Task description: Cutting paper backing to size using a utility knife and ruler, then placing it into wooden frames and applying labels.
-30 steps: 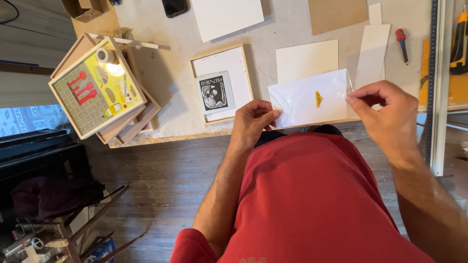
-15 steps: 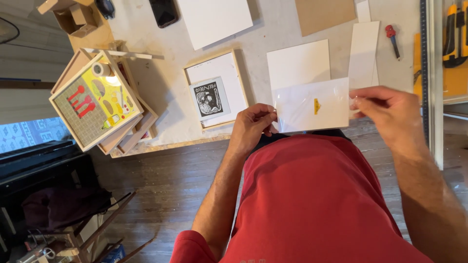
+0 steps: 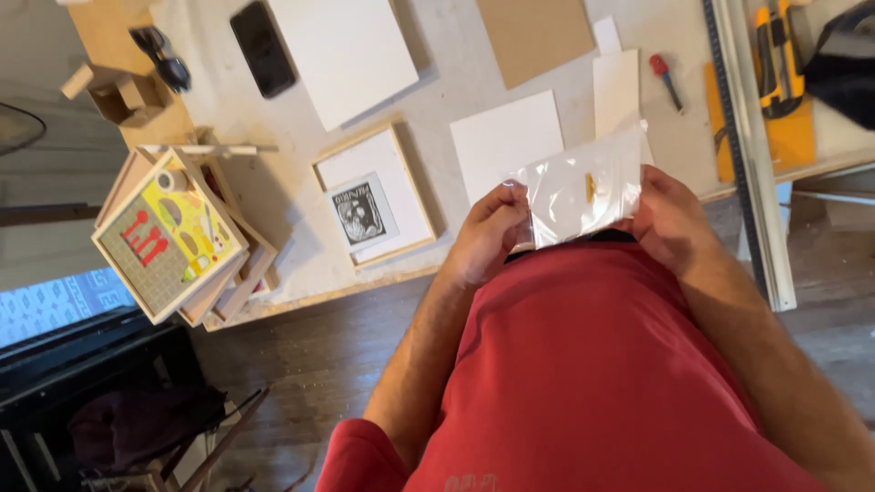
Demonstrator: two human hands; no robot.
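Left hand [image 3: 488, 239]: fingers pinched on the left edge of a clear plastic bag [image 3: 579, 189] with a small yellow piece inside.
Right hand [image 3: 670, 219]: fingers closed on the bag's right edge.
Bag's place: held between both hands, above the near edge of the pale worktop [image 3: 456, 68], in front of the red shirt [image 3: 602, 364].
Beyond the fingers: white rectangular card [image 3: 506, 141], narrow white strip [image 3: 617, 91], brown cardboard sheet [image 3: 536, 32], small red-handled tool [image 3: 665, 80].
Left of the fingers: light wooden frame holding a black-and-white print [image 3: 375, 196]; stack of frames topped by a yellow-and-red picture [image 3: 169, 235].
Hard to make out: the yellow piece's shape.
Cut off: yellow tool [image 3: 775, 55] at the right edge.
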